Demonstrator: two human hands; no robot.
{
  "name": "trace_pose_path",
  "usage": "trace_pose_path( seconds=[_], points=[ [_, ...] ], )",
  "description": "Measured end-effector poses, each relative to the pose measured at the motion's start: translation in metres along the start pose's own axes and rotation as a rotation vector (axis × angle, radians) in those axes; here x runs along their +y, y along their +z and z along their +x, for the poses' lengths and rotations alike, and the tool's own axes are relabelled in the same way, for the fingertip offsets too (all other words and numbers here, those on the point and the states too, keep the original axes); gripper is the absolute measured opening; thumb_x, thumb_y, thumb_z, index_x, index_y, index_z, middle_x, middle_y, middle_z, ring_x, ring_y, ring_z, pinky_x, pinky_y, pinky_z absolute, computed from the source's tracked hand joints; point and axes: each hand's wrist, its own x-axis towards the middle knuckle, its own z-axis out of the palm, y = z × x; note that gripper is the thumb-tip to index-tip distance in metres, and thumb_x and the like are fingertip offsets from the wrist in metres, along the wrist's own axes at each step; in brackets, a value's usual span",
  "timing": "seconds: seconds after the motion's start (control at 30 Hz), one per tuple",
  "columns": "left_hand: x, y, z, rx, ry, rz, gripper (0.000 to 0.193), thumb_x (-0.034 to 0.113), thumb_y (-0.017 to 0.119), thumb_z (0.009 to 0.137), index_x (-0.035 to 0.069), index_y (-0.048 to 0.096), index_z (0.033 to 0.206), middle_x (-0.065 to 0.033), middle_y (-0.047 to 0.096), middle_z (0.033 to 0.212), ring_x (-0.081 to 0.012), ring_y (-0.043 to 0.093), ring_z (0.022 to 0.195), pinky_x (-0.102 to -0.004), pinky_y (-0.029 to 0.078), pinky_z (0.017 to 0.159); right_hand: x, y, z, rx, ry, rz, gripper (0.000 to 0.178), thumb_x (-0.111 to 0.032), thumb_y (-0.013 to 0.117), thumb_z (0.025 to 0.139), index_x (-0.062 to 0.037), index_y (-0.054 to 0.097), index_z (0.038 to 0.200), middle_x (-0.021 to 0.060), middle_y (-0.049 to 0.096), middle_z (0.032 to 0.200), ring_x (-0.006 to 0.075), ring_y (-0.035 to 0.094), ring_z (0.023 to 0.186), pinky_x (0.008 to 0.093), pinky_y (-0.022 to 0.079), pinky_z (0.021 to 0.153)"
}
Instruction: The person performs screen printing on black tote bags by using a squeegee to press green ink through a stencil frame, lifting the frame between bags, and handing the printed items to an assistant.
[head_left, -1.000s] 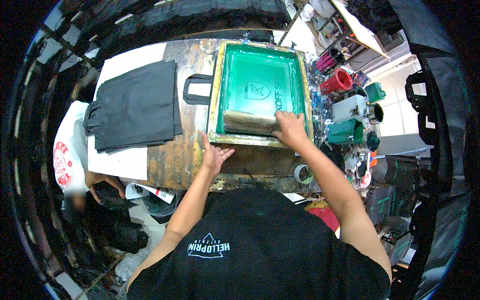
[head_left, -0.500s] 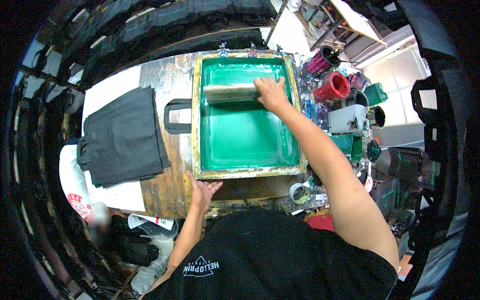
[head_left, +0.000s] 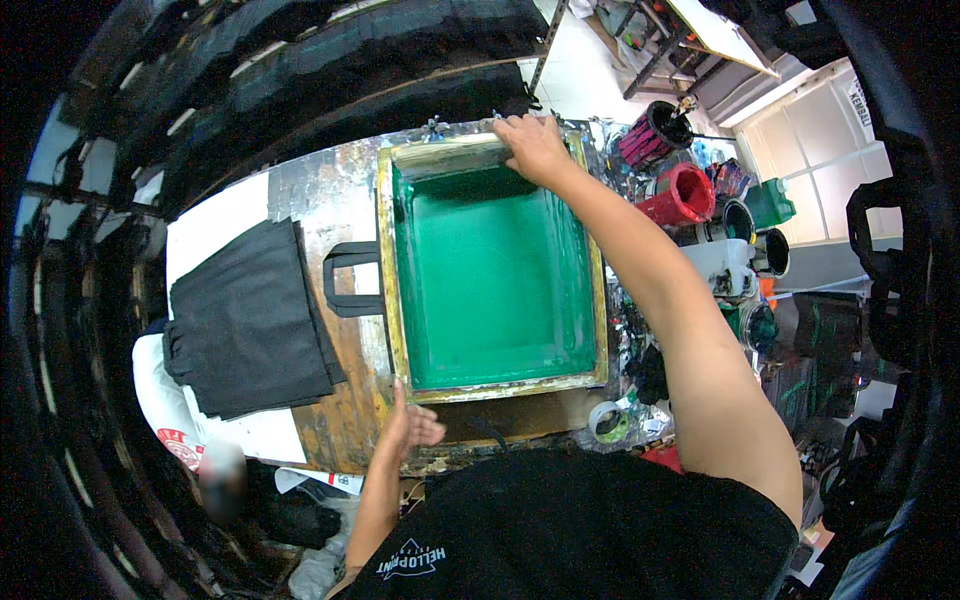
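A wooden-framed printing screen [head_left: 601, 330] lies on the worktable, its mesh [head_left: 490, 290] coated in wet green ink. At the far end inside the frame, my right hand [head_left: 535, 148] grips a wide squeegee [head_left: 445, 157] by the right part of its handle. The squeegee stands tilted against the far side. By the screen's near left corner is my left hand [head_left: 408, 425], open, thumb up along the frame and fingers stretched to the right. A black fabric handle [head_left: 350, 303] sticks out from under the screen's left edge; whatever it belongs to is hidden.
Folded black cloth bags [head_left: 250, 320] are stacked on the table's left. Ink containers line the right side, among them a red pot [head_left: 685, 195] and a white jug [head_left: 725, 262]. A tape roll [head_left: 607, 422] lies near the front edge. Clamps [head_left: 434, 128] sit behind the screen.
My right hand has pushed the squeegee away from me, from the upper part of the mesh to the frame's far end. My left hand stays by the near left corner, still open.
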Motion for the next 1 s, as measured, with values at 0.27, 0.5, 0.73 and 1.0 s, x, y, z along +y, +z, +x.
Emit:
trace_pose_path(
  seconds=[0.27, 0.5, 0.73, 1.0],
  points=[
    [0.218, 0.059, -0.007, 0.624, 1.53, 0.917, 0.048, 0.043, 0.075, 0.091, 0.001, 0.068, 0.114, -0.0193, 0.066, 0.101, -0.0345, 0.062, 0.098, -0.0459, 0.047, 0.088, 0.0, 0.056, -0.02, 0.318, 0.088, -0.167, 0.034, -0.019, 0.065, 0.087, -0.0192, 0.063, 0.121, 0.0013, 0.065, 0.107, 0.0225, 0.062, 0.101, 0.047, 0.045, 0.082],
    [0.375, 0.104, 0.111, 0.906, 1.481, 1.468, 0.069, 0.067, 0.06, 0.09, 0.0, 0.068, 0.103, -0.0151, 0.066, 0.104, -0.0339, 0.062, 0.101, -0.046, 0.051, 0.087, -0.004, 0.047, -0.006, 0.314, 0.016, -0.167, 0.034, -0.018, 0.063, 0.088, -0.0185, 0.062, 0.122, 0.0041, 0.067, 0.113, 0.0235, 0.065, 0.101, 0.0437, 0.049, 0.081],
    [0.328, 0.105, 0.11, 0.97, 1.564, 1.425, 0.059, 0.062, 0.067, 0.087, 0.003, 0.066, 0.09, -0.0119, 0.065, 0.093, -0.0325, 0.063, 0.089, -0.0436, 0.052, 0.076, -0.02, 0.048, -0.048, 0.308, 0.001, -0.167, 0.031, -0.018, 0.063, 0.086, -0.0212, 0.063, 0.117, 0.0018, 0.064, 0.099, 0.0231, 0.065, 0.095, 0.0425, 0.049, 0.077],
    [0.199, 0.095, 0.067, 0.958, 1.551, 1.406, 0.055, 0.06, 0.074, 0.081, 0.006, 0.062, 0.085, -0.0101, 0.059, 0.086, -0.0292, 0.058, 0.081, -0.0414, 0.049, 0.072, -0.091, 0.03, -0.165, 0.155, 0.011, -0.111, 0.033, -0.021, 0.061, 0.087, -0.0223, 0.065, 0.12, 0.0024, 0.063, 0.097, 0.0234, 0.063, 0.092, 0.0433, 0.047, 0.075]
  ],
)
